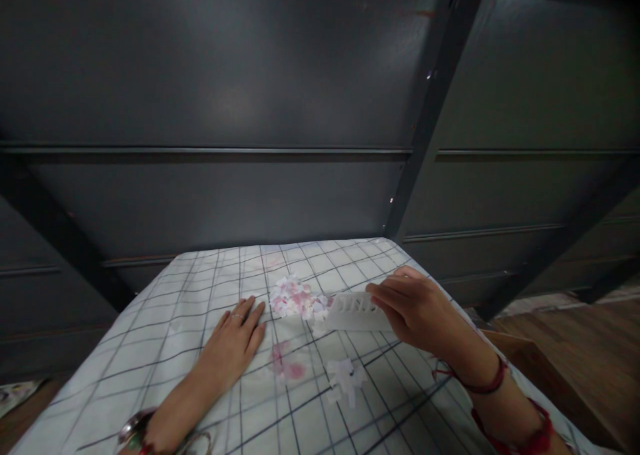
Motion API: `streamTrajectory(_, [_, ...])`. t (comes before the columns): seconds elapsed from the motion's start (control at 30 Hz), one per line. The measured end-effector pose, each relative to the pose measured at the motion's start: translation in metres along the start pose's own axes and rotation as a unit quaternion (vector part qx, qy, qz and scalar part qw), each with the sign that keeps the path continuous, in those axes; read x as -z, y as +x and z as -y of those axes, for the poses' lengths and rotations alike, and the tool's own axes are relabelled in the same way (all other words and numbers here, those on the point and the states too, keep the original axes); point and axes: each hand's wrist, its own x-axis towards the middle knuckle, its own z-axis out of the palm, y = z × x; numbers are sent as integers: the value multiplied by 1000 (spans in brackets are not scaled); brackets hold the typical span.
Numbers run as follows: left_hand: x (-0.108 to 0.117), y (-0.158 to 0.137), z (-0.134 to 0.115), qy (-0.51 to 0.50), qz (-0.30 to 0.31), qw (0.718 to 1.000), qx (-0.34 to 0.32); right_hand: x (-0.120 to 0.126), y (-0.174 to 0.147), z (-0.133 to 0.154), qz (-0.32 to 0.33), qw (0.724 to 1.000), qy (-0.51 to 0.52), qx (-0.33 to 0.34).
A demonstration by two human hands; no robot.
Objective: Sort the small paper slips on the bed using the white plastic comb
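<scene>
My right hand (407, 305) grips one end of a flat white plastic piece (355, 312) with a row of slots along its upper part. Its far edge touches or overlaps the right side of a heap of paper scraps (295, 296), white and pink. To the left of that heap, my left hand (239, 338) lies flat on the checked cloth (200, 402), fingers stretched out and holding nothing. Nearer to me, between the two arms, is a smaller pile of white paper strips (346, 378). Pink stains (287, 365) mark the cloth beside it.
The checked cloth covers a table whose far edge meets a dark metal panel wall (250, 202). A brown cardboard box (543, 368) stands low at the right, by the table's side. Wooden flooring (575, 322) shows beyond it.
</scene>
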Motion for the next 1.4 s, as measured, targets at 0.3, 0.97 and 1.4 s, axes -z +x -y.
streamTrajectory(0.3, [2,0,-1,6,10,1000,0,-5,3,15,-28,998,33,41])
streamTrajectory(0.97, [3,0,-1,-8,10,1000,4,-9,4,15,-53,998,22,17])
streamTrajectory(1.4, [-1,0,0,-7,2,1000,9,-12,4,17,-93,995,25,9])
